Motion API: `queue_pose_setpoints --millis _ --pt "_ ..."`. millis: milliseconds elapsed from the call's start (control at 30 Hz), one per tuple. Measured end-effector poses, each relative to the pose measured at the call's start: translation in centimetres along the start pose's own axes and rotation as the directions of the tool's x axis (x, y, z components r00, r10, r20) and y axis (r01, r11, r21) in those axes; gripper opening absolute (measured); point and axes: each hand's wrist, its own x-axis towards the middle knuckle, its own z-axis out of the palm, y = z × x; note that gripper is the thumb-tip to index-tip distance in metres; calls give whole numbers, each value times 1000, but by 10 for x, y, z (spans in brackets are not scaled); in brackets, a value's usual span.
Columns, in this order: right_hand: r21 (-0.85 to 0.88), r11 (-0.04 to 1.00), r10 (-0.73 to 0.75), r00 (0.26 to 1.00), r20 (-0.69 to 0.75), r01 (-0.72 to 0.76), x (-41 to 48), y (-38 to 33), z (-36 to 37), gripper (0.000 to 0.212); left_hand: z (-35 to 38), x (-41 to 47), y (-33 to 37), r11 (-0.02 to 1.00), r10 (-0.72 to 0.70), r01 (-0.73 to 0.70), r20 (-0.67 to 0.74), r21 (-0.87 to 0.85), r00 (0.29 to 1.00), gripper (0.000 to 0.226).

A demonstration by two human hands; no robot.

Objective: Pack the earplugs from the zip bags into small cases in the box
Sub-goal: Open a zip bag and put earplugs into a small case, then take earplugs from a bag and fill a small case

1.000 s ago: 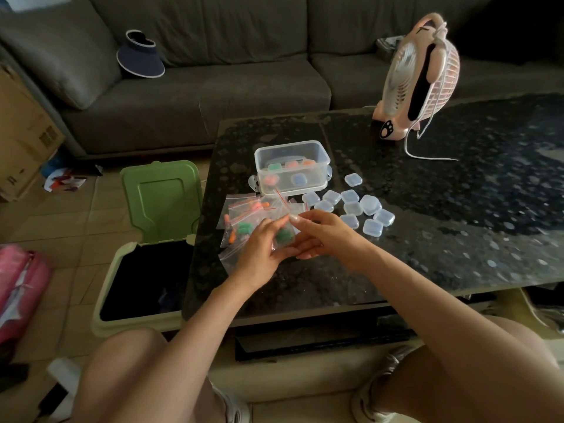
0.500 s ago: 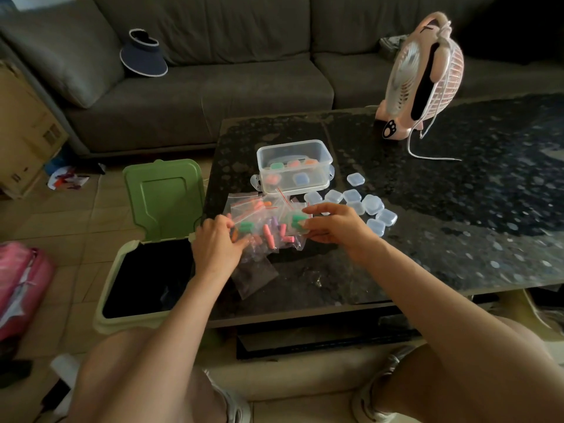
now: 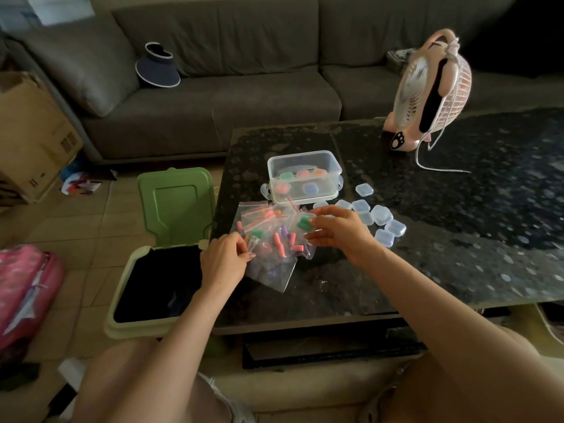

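A pile of clear zip bags (image 3: 274, 236) with pink, orange, green and purple earplugs lies on the black table (image 3: 427, 239). My left hand (image 3: 224, 257) pinches a zip bag at the pile's left edge. My right hand (image 3: 338, 230) holds a small clear case with green earplugs (image 3: 303, 224) just above the pile's right side. Behind the pile stands the clear plastic box (image 3: 305, 160), with several filled small cases inside. Several empty small cases (image 3: 381, 215) lie to the right of the box, partly hidden behind my right hand.
An open bin (image 3: 128, 300) with a raised green lid (image 3: 174, 206) stands on the floor against the table's left edge. A pink fan (image 3: 427, 93) with a trailing cord stands at the table's back. A grey sofa (image 3: 213, 96) is behind.
My hands were together over the pile around the green earplugs. The left hand has moved away to the pile's left edge and taken a bag; the right hand keeps the green case.
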Motion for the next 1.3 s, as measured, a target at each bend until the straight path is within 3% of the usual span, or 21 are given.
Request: queue_pose_setpoints --millis 133,333,433,600,700,867,1000,1133,1300 --pt "25 999 30 999 -15 -29 9 -9 -2 5 -22 5 8 979 98 -101 -24 -178 995 19" --pt "99 995 47 988 -148 -33 58 -49 2 25 -51 12 23 949 119 -132 -65 -286 991 14" --pt "166 985 58 990 -131 -36 80 -74 3 28 -61 14 24 935 130 -147 -73 -322 989 8" --pt "-86 994 52 987 -154 -66 81 -62 -1 28 -78 24 2 931 99 -119 -76 -346 992 8" --pt "-119 991 53 997 -53 -59 58 -45 -1 24 -86 32 -26 928 16 -60 -122 -367 992 16" --pt "-383 924 78 982 171 -6 20 -23 4 15 -89 44 -89 909 -183 90 -197 -407 963 19" --pt "-378 924 66 954 291 51 -3 -14 13 16 -61 48 -158 858 -375 259 -198 -443 905 29" --pt "-356 933 65 948 311 53 -13 -6 16 15 -10 54 -223 718 -581 491 -36 -493 813 12" --pt "-351 936 56 965 255 39 -13 2 11 13 6 46 -217 756 -549 540 91 -370 831 12"
